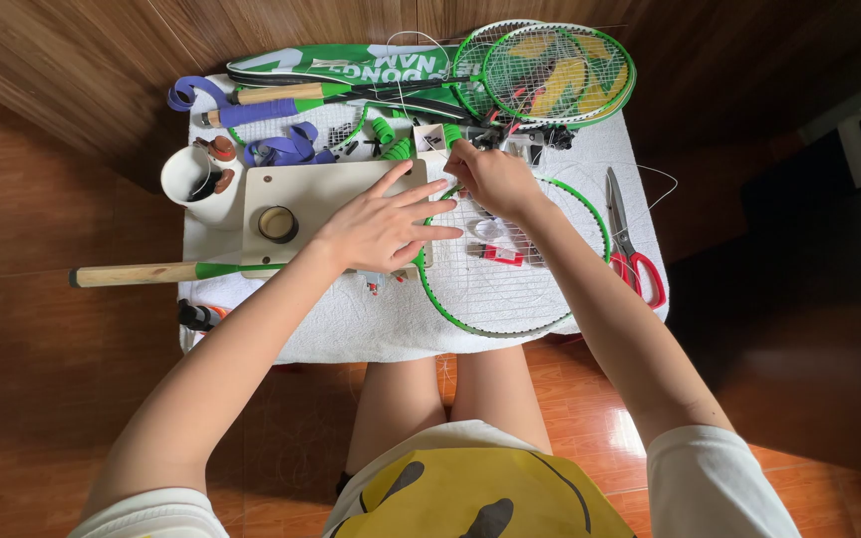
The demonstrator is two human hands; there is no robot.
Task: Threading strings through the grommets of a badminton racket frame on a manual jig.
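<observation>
1. Your left hand [383, 227] lay flat, fingers spread, on the green racket [510, 261] on the tabletop [351, 324].
2. Your right hand [490, 179] pinched something at the racket's strings; what it held was too small to tell.
3. Your left hand hid the racket's throat.

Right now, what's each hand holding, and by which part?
Left hand lies flat on the racket frame's edge, gripping nothing. Right hand pinches at the strings near the rim; exact grip unclear.

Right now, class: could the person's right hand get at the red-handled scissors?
Probably yes. The scissors lie uncovered on the white cloth, just right of the green racket's frame, and nothing stands between them and the right hand.
</observation>
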